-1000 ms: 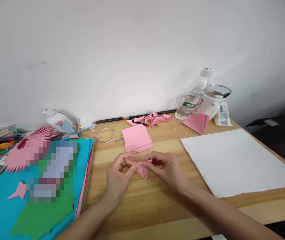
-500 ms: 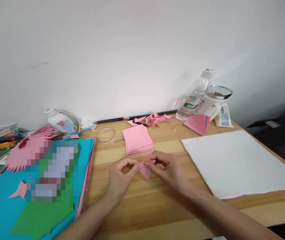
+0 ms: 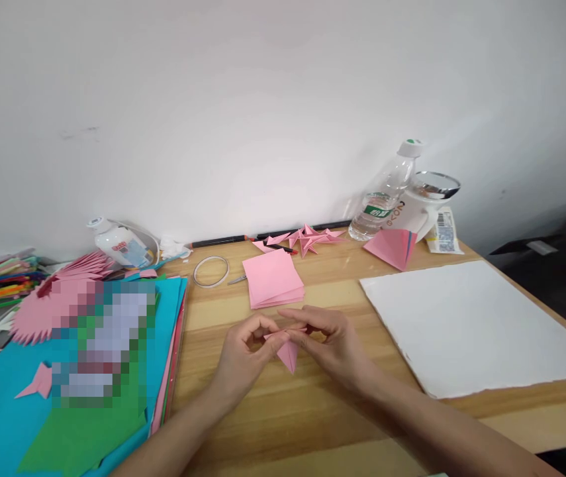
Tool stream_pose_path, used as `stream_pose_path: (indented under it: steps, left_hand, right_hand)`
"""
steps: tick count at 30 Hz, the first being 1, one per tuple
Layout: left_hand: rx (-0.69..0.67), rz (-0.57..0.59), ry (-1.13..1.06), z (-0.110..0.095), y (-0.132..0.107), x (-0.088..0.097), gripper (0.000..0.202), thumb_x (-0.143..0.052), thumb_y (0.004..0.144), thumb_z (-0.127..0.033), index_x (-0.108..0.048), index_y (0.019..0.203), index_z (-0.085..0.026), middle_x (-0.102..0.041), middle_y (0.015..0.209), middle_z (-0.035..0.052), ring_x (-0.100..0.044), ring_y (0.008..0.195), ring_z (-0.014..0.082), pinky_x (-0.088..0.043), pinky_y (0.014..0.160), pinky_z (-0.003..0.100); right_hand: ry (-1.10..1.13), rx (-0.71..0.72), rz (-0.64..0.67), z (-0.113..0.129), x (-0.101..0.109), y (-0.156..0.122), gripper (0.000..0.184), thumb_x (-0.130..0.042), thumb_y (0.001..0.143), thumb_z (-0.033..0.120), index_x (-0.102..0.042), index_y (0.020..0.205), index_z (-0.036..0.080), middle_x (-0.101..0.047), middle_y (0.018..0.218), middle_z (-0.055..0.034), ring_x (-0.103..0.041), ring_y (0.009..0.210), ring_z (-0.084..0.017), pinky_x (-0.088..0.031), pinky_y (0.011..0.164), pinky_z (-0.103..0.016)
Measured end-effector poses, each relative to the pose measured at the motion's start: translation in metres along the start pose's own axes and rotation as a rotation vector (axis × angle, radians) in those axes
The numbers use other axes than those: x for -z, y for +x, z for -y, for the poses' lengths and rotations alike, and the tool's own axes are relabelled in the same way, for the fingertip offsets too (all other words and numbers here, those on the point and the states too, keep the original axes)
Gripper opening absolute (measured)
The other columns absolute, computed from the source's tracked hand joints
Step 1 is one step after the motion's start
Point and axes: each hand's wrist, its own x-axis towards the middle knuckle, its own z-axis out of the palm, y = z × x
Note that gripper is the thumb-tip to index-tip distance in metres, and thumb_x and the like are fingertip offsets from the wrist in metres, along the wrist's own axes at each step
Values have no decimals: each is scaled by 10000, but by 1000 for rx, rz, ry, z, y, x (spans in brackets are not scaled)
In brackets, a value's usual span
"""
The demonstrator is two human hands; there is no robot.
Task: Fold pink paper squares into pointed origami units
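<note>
Wall point(image 3: 213, 86): is rising pale grey, showing faint smudges point(image 3: 80, 132)
Desk point(image 3: 332, 291): is displaying banded light-wood grain
Light: is brightening the wall's middle

Paper stack point(image 3: 275, 277) behind folded paper point(image 3: 289, 358); board point(image 3: 478, 331) at right; bottle point(image 3: 378, 207) beside mug point(image 3: 412, 211).

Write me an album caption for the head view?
Left hand and right hand pinch folded pink paper near stacked pink squares.

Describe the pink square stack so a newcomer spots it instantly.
On the wooden table, find the left hand and right hand pinching a folded pink piece. Just beyond them lies the pink square stack: flat, slightly fanned sheets, unlike the spiky pink shapes behind it.
</note>
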Motion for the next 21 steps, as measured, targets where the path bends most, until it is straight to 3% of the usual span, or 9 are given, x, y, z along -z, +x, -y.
stream_pose_path:
  steps: [7, 11, 18, 21]
  left_hand:
    - [-11, -87, -39, -1, 0, 1, 257, -643, 710, -366, -559, 591, -154, -535, 543, -25, -478, 505, 91, -409, 477, 194]
    - [-20, -133, -59, -2, 2, 1, 239, -645, 707, -361, -568, 599, -161, -577, 548, -21, -525, 497, 103, -449, 468, 198]
    - [-17, 5, -2, 0, 1, 0, 220, -607, 751, -353, -723, 784, -169, -705, 696, 28, -626, 618, 171, -512, 547, 254]
    - [-63, -26, 74, 1, -1, 0, 197, -603, 761, -325, -738, 740, -183, -708, 648, 10, -634, 576, 170, -512, 538, 255]
  right_hand:
    - [211, -219, -39, -4, 0, 5, 285, -698, 689, 342, -686, 921, 177, -700, 797, -47, -623, 673, -152, -501, 625, -276]
    - [298, -275, -35, -1, 5, 9, 273, -702, 680, 353, -665, 871, 161, -647, 669, -3, -581, 582, -111, -487, 581, -250]
    - [235, -215, -168, -3, 4, 6, 228, -746, 628, 326, -678, 783, 173, -664, 694, -15, -610, 629, -130, -506, 606, -262]
    - [259, -192, -166, -5, 2, 5, 216, -753, 622, 303, -679, 780, 175, -674, 716, -22, -628, 670, -139, -528, 647, -272]
